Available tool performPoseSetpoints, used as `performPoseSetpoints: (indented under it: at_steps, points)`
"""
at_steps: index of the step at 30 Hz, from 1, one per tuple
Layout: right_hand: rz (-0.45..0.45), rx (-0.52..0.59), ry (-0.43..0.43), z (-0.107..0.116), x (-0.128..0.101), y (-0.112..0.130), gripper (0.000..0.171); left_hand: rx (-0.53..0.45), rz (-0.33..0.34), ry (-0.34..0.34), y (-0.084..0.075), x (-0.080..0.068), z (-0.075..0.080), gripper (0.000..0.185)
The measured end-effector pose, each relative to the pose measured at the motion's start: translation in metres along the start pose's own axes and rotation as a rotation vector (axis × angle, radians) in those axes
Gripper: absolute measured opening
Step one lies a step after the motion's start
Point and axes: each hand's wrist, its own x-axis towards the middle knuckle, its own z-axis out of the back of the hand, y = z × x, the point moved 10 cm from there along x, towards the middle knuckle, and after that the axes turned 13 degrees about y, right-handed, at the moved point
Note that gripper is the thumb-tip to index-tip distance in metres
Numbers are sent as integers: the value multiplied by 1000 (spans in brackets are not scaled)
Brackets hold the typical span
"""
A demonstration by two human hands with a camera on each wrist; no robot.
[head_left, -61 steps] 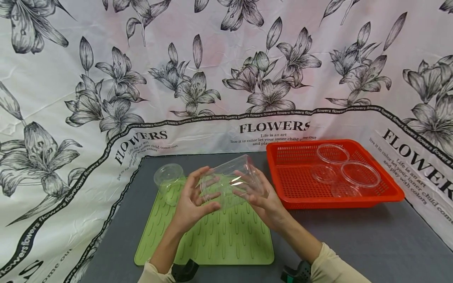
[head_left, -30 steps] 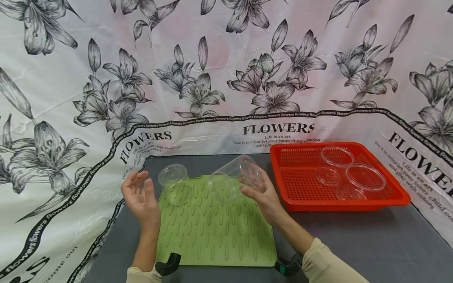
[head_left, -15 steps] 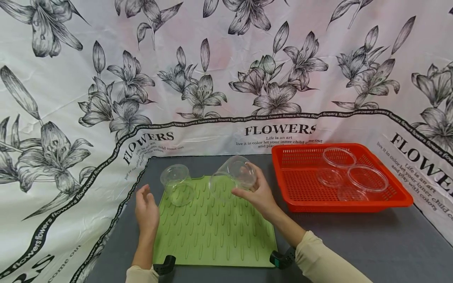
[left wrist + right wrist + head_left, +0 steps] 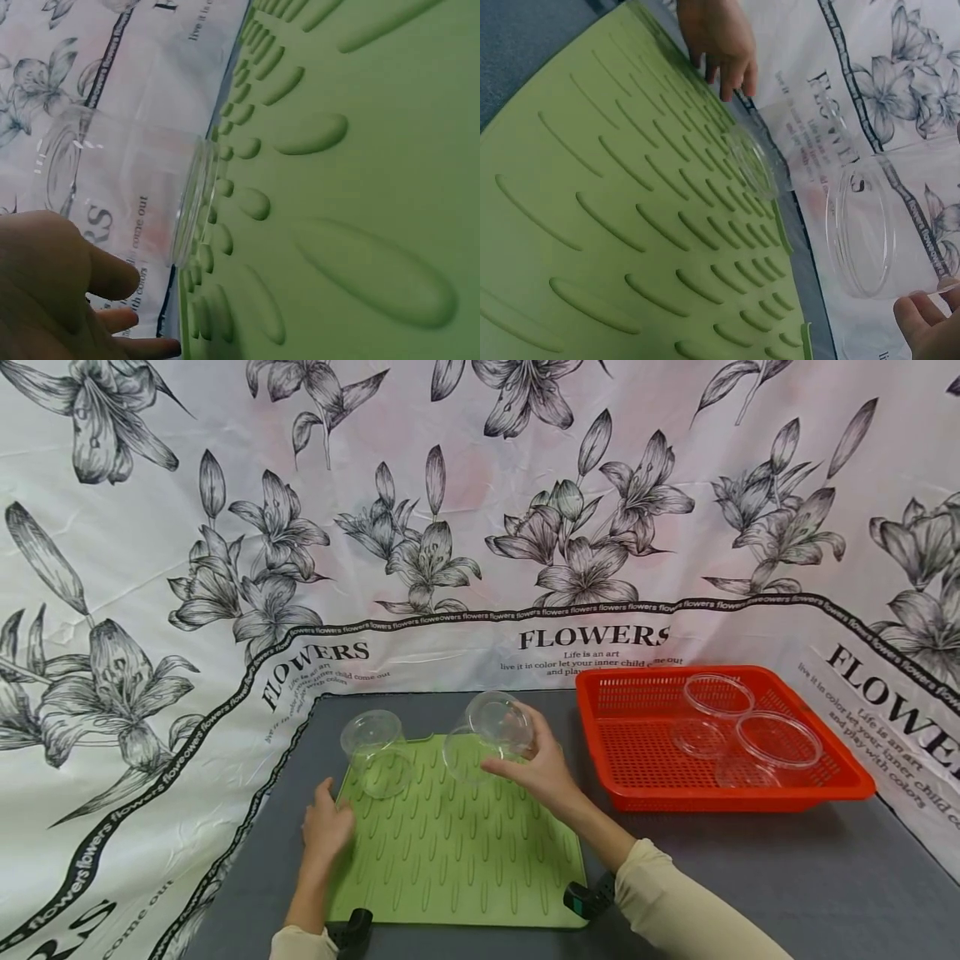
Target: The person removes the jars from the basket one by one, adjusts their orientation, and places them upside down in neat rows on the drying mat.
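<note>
Placement is the step in hand, as I judge it: from the head camera, your right hand (image 4: 542,768) has its fingers curled round a clear cup (image 4: 491,732), which is tipped mouth-down and towards you over the far part of the green mat (image 4: 457,860). The cup sits just beyond and left of your knuckles, its rim close to the mat or touching it; you can't tell which from here. Your left hand (image 4: 327,823) rests on the mat's left edge with relaxed fingers, holding nothing. A second cup (image 4: 375,752) stands upside down just beyond that hand. The red basket (image 4: 637,785) with clear lids (image 4: 776,737) lies well to the right of your right hand. Next, I'd say, you need to bring the rim level before you let go

Left wrist view: the hand (image 4: 60,292) is loose and empty; the upturned cup (image 4: 127,191) stands just past its fingertips, apart from them

Right wrist view: only fingertips (image 4: 930,326) show, at the held cup (image 4: 892,225); the mat (image 4: 615,247) lies close beneath its rim
</note>
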Motion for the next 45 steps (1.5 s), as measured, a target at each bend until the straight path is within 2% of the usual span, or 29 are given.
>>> performPoseSetpoints:
  at_steps: [6,9,19,30,37,45]
  points:
    - [-30,-41,14,-5,5,-3,100,18,28,104,1,-1,-11,69]
    - [-32,-53,23,-7,8,-3,100,22,28,126,4,-2,-14,72]
    - [-23,-82,45,-12,17,-8,100,98,15,129,6,-4,-18,76]
    - [-54,-114,50,-19,28,-16,100,103,18,123,6,-4,-18,82]
    - [-79,-134,47,-23,33,-23,102,88,-5,94,4,-3,-18,81]
    - [-95,-156,68,-31,39,-28,100,94,20,117,9,-2,-20,82]
